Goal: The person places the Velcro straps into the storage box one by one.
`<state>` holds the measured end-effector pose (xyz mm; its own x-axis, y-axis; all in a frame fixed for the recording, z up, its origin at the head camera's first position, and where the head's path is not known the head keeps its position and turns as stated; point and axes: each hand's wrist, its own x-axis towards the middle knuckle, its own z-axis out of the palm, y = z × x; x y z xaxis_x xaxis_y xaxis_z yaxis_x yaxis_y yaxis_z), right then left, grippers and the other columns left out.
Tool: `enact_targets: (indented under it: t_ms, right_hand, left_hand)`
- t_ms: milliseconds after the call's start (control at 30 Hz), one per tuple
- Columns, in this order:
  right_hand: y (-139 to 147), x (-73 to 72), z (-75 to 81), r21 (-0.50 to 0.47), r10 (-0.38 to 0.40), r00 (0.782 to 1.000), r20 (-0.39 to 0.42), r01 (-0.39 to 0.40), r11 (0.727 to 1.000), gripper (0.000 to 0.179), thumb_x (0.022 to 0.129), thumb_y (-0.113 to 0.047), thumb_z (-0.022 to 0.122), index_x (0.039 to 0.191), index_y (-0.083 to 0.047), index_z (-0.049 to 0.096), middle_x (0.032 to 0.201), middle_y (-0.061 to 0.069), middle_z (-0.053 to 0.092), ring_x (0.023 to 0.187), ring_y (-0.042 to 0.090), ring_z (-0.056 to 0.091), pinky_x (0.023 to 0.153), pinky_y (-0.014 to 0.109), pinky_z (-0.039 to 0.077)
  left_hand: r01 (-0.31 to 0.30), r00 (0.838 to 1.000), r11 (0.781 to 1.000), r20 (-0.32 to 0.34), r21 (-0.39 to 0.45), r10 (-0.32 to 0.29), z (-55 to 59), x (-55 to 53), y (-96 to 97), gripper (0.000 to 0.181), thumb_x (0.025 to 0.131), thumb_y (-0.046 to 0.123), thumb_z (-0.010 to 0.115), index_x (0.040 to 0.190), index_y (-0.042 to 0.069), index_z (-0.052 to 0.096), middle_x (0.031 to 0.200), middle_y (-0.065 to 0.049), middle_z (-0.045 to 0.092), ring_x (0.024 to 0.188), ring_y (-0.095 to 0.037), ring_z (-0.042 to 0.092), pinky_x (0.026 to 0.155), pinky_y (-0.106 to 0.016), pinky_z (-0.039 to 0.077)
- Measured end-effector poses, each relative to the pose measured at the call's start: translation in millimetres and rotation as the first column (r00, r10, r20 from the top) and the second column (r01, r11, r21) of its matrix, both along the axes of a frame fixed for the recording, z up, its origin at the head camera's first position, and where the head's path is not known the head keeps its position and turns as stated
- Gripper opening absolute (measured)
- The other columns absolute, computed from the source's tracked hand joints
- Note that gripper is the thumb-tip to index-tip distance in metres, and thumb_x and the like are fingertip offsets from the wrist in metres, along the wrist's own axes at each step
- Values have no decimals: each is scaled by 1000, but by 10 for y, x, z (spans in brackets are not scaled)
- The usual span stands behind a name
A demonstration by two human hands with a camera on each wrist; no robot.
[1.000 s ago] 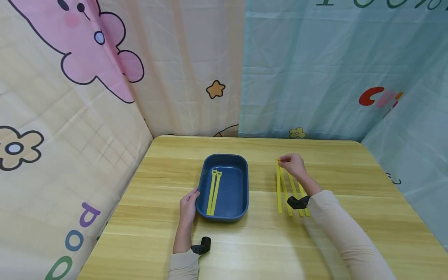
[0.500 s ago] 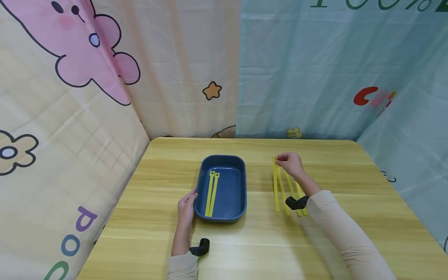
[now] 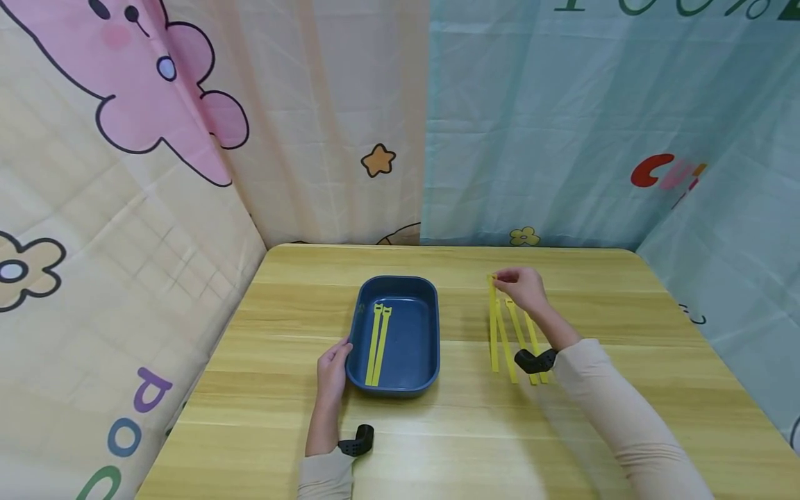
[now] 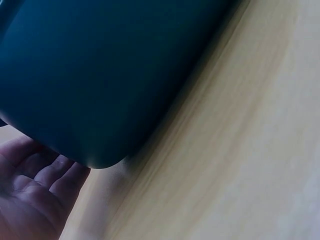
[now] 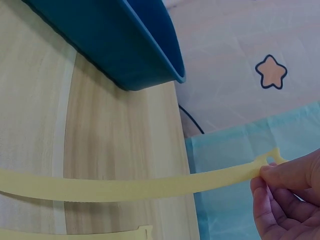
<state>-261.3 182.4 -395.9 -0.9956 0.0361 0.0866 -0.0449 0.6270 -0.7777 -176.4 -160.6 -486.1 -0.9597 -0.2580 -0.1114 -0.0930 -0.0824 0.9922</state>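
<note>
My right hand (image 3: 525, 288) pinches the slotted head of a yellow cable tie (image 3: 492, 326) between thumb and fingers. In the right wrist view this cable tie stretches leftward as a long flat strap, its head lifted. Several more yellow cable ties (image 3: 505, 344) lie side by side under and beside that hand, partly hidden by the wrist. My left hand (image 3: 332, 368) holds the near left side of a dark blue tray (image 3: 435, 333), thumb at the rim. Two yellow cable ties (image 3: 380, 347) lie parallel inside the tray, along its left side.
The wooden table (image 3: 465, 430) carries the tray left of the loose cable ties. Printed curtains (image 3: 331, 125) hang behind the table's back edge and along both sides. Each wrist wears a black camera mount (image 3: 357, 441).
My right hand has risen slightly, lifting its cable tie so the lower end has shifted up from the others. My left hand and the tray stay in place; the view has shifted a little.
</note>
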Motion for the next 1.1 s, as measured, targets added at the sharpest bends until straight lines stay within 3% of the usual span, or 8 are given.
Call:
enact_targets:
  t_ms: [333,567,767,933,1100]
  right_hand:
    - [-1,12,71,-45,1,1000,0,-1,999,26,79,-16,57,99,1,59,94,16,59,83,24,54,69,35,46]
    - [-50,13,178,-56,8,1000,-6,-8,998,24,79,-16,58,97,-1,60,93,14,59,82,23,54,67,33,47]
    - [-79,26,274,-58,29,999,-36,-31,998,23,79,-15,58,96,0,60,92,15,60,81,23,55,66,32,47]
    - [-91,30,343,-71,36,998,-45,-39,997,25,79,-15,58,97,1,60,93,16,59,82,23,55,68,32,47]
    - [-119,38,424,-103,49,996,-77,-57,993,26,78,-17,59,97,1,60,93,15,60,83,22,55,69,34,47]
  left_hand:
    - [8,1000,1000,-13,-17,-8,-6,6,-17,37,82,19,50,112,-3,52,119,-14,46,115,-23,34,95,-34,27]
    - [15,995,999,-96,-34,-18,9,52,-7,43,81,27,51,111,-4,52,117,-17,46,113,-28,35,93,-37,29]
    - [3,1000,999,-18,-33,-4,-15,-10,-3,40,82,24,49,113,-2,51,119,-11,46,115,-22,34,94,-34,28]
    - [10,1000,1000,-14,-15,-10,-9,-14,-7,37,83,18,48,113,-4,50,121,-14,44,116,-24,33,95,-34,27]
    - [1,999,1000,-33,-26,-2,-74,-27,-7,40,82,23,49,113,-3,51,120,-13,46,115,-22,34,94,-33,27]
